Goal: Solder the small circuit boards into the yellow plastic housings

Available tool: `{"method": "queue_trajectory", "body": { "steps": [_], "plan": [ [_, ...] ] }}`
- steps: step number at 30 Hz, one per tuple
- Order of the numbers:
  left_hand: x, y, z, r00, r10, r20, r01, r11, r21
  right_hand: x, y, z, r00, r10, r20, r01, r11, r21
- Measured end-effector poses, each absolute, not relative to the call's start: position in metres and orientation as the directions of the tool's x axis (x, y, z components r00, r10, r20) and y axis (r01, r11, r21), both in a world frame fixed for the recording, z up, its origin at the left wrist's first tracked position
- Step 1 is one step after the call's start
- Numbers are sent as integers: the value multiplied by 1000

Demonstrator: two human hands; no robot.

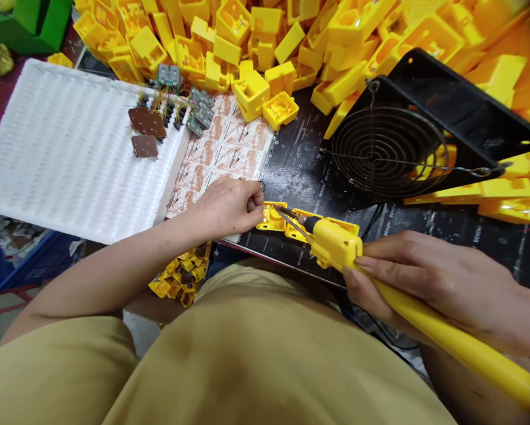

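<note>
My right hand (428,283) is wrapped around the yellow handle of a soldering iron (336,242), which has a metal tip and a thin guide tube beside it. The tip reaches into the leftmost of a short row of small open yellow plastic housings (271,217) at the table's front edge. My left hand (229,206) is closed in a pinch at the left end of that row. What sits between its fingertips is hidden; a small dark loop shows just above them. Metal parts glint inside the leftmost housing, while the iron partly covers the middle one.
A black fan with a wire guard (375,153) stands at the right. Yellow housings (251,88) are heaped along the back. A white foam tray (70,147) at left bears brown circuit boards (147,122) and wired grey parts (200,109). A blue crate (26,271) sits lower left.
</note>
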State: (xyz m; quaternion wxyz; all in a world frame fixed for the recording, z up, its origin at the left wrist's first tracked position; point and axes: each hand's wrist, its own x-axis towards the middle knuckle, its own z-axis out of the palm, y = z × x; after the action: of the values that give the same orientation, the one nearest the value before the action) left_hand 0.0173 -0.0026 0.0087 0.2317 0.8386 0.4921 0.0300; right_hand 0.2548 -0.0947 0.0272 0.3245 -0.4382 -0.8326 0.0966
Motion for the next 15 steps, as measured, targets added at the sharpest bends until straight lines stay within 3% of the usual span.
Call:
{"method": "queue_trajectory", "body": {
  "steps": [4,10,15],
  "plan": [
    [16,-2,7,537,830,-155,795,-436,421,250,-92,23,-442,774,454,668,621,-409],
    [15,-3,5,550,827,-121,789,-466,401,248,-89,19,-463,656,596,595,729,-339],
    [16,-4,5,557,824,-103,794,-492,358,254,-93,27,-421,772,476,661,621,-422]
  ]
}}
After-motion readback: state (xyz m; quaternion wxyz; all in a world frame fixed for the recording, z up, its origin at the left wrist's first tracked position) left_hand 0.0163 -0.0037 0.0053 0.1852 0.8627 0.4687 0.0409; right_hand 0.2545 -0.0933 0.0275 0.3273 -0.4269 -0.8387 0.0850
